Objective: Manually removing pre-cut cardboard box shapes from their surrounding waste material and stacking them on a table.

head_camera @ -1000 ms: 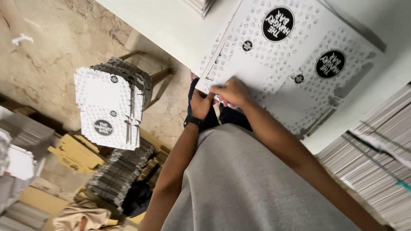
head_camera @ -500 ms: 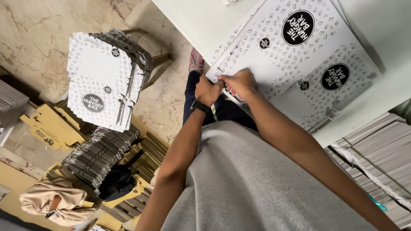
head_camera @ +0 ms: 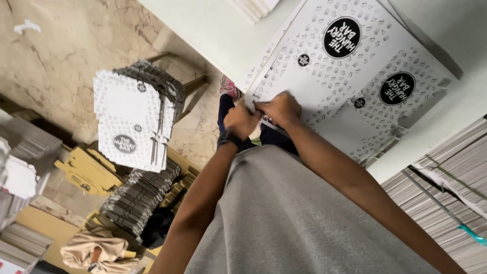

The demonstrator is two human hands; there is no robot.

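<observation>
At centre frame, the left hand [head_camera: 241,121] and right hand [head_camera: 280,109] pinch the near edge of a flat white printed box sheet [head_camera: 350,76] lying on the bench [head_camera: 218,30]. Pulled unevenly, the flap could crease or tear. A stack of folded boxes [head_camera: 134,119] stands at left.

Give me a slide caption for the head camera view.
Both hands, left and right, pinch the edge of a flat printed cardboard sheet on a white table.

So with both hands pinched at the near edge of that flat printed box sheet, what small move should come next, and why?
Probably fold that edge flap over along its crease. The left hand and right hand meet at the near edge of the flat white printed sheet, which lies unfolded on the white table, while a stack of similar pieces sits on a stool to the left.
</observation>
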